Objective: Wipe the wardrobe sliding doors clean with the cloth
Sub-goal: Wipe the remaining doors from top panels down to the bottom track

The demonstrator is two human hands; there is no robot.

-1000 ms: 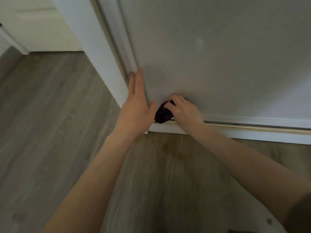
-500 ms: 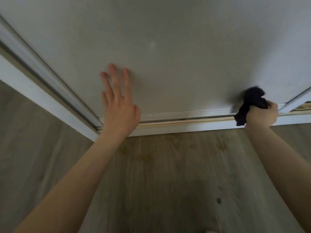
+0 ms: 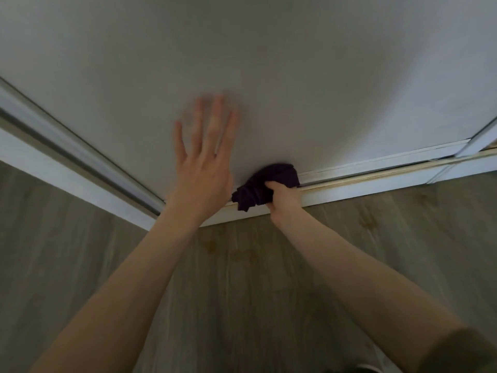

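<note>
Right hand [image 3: 284, 197] grips cloth [image 3: 262, 188] against door [image 3: 269, 63]; left hand [image 3: 204, 170] spread open.

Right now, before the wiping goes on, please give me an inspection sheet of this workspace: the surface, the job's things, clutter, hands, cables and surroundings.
Surface: grey sliding door, a plain panel; no marks can be told in this light.
Job's things: dark cloth, bunched, pressed at the door's bottom edge by the floor track.
Clutter: nothing seen.
Hands: left hand has straight, spread fingers laid against the door, with blurred fingertips; right hand grips the cloth.
Cables: nothing seen.
Surroundings: wood-look floor with yellowish spots near the track; white frame at the left.
</note>
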